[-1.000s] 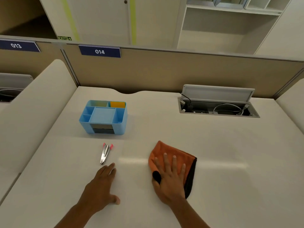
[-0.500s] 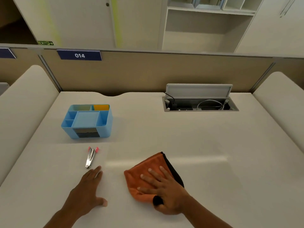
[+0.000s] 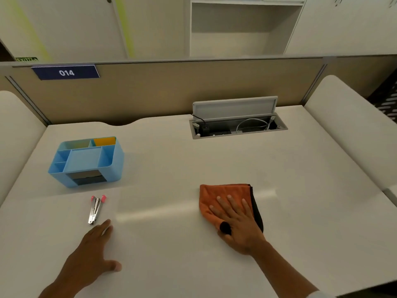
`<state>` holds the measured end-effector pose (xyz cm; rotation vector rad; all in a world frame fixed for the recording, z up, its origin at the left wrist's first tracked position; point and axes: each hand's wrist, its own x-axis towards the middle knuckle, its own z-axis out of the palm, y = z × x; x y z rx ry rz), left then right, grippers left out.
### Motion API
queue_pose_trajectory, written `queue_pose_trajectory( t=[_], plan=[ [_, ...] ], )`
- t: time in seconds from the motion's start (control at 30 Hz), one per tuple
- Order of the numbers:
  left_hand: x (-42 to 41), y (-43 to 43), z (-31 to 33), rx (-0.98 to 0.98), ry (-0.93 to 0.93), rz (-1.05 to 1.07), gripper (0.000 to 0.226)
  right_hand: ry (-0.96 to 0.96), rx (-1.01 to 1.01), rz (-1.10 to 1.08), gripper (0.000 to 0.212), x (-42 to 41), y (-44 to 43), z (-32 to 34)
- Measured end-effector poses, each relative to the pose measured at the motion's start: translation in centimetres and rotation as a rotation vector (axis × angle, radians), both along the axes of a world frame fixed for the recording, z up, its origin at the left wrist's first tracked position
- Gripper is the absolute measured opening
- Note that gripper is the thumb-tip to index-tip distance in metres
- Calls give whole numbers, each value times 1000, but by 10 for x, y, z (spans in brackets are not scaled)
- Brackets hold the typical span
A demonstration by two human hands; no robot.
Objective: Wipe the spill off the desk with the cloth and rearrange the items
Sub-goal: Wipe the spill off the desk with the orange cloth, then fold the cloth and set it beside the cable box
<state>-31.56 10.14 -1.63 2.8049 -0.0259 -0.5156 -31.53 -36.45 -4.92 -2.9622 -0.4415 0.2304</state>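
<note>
A dark blue nameplate (image 3: pixel 65 72) fixed to the top edge of the tan partition (image 3: pixel 171 91) behind the table read "014" in white digits. A small green sign (image 3: pixel 26 59) at far left was too blurred to read.

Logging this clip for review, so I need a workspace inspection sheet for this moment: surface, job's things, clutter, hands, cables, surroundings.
Surface: white desk, a glossy streak across the near middle; no clear spill seen.
Job's things: orange cloth with a dark underside, flat on the desk; blue organizer at back left; stapler lying in front of it.
Clutter: nothing seen.
Hands: right hand pressed flat on the cloth; left hand flat on the desk, fingertips just short of the stapler, holding nothing.
Cables: white and black leads inside the open cable box, lid raised.
Surroundings: beige partition with a 014 sign; white cabinets and open shelves behind.
</note>
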Motion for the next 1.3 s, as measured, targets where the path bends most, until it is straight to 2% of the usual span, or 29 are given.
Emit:
queue_pose_trajectory(
  t=[0.37, 0.73, 0.83, 0.9, 0.97, 1.07, 1.17, 1.3],
  plan=[
    [3, 1, -8, 9, -22, 1, 132, 45, 53, -271, 71, -37, 65, -12],
    [4, -4, -17, -29, -27, -20, 126, 56, 63, 84, 82, -45, 120, -3],
    [-2, -12, -12, 10, -65, 23, 101, 134, 154, 110, 97, -47, 120, 3],
    [-7, -32, -9, -76, -168, 86, 77, 127, 204, 11, 100, -51, 117, 12],
    [-10, -60, -7, -240, -255, 135, 58, 40, 204, -230, 91, -53, 110, 22],
    [-10, -107, 7, -411, -188, 191, 46, -123, 100, -600, 66, -48, 90, 32],
    [-11, -142, 13, -445, -57, 219, 43, -20, 46, -678, 51, -47, 71, 35],
    [-19, -163, 16, -426, 23, 228, 44, 64, 24, -690, 49, -48, 70, 33]
  ],
)
